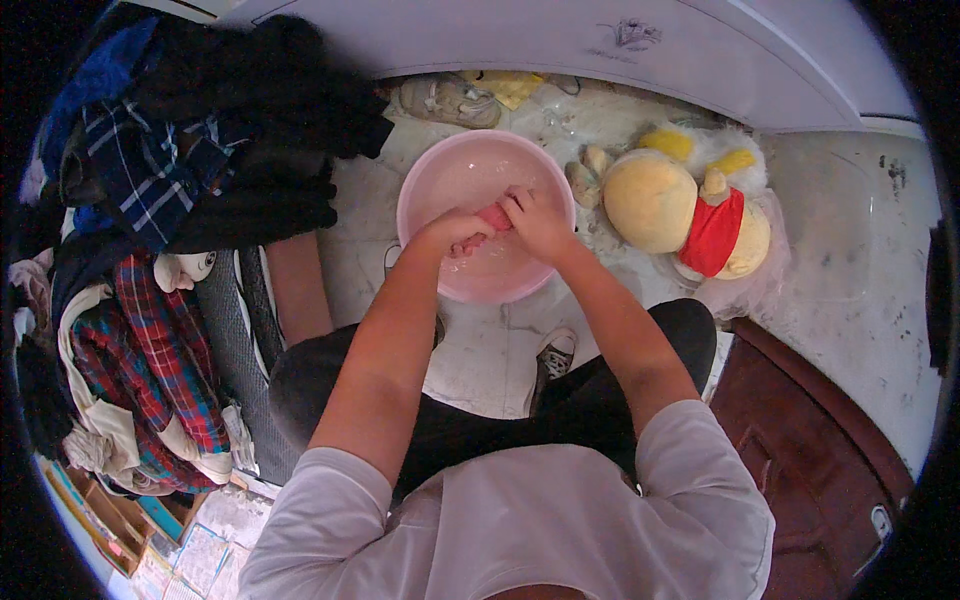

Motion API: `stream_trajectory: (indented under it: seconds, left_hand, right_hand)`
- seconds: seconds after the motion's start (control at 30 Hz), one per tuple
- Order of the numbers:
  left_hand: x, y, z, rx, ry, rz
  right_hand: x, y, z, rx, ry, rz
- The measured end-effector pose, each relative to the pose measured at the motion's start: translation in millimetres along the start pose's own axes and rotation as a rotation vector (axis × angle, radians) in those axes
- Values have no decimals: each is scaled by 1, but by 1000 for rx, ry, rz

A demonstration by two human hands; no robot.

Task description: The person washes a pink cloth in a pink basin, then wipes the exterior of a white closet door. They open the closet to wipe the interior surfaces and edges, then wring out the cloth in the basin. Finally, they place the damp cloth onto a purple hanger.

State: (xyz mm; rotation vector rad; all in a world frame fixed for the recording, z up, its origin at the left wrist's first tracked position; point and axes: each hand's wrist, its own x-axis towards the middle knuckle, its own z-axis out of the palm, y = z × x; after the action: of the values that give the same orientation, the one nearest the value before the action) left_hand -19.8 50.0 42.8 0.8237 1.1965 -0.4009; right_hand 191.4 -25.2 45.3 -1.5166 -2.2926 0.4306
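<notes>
A round pink plastic basin (pixel 420 176) of water stands on the floor in front of me. Over the water, both hands grip a small pinkish-red item (pixel 495 217), which looks like bunched cloth. My left hand (pixel 454 229) wraps its left end, with part of it showing below the fingers. On the other end, my right hand (pixel 534 220) has its fingers curled over the top. The fingers cover much of the item, so its full shape is hidden.
Right of the basin lies a yellow plush toy in a red shirt (pixel 716 231). A worn shoe (pixel 448 101) sits behind the basin. Dark clothes (pixel 262 97) and a plaid garment (pixel 169 352) are heaped at left. A brown panelled door (pixel 795 450) is at lower right.
</notes>
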Motion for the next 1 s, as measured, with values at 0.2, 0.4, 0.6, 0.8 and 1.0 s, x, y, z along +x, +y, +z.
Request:
stream_trajectory:
  seconds: [0.2, 0.4, 0.6, 0.8, 1.0]
  left_hand:
    - [12, 3, 8, 275, -114, 31]
    - [-25, 28, 39, 1052, 420, 265]
    - [-30, 12, 35, 1088, 544, 554]
    - [-10, -5, 27, 725, 313, 525]
    - [-7, 2, 0, -56, -266, 33]
  right_hand:
    - [-9, 9, 8, -45, -411, 309]
    - [0, 1, -2, 279, -599, 454]
    - [-1, -2, -9, 776, -731, 623]
    - [-4, -8, -38, 299, -497, 270]
    - [-4, -6, -38, -68, -204, 93]
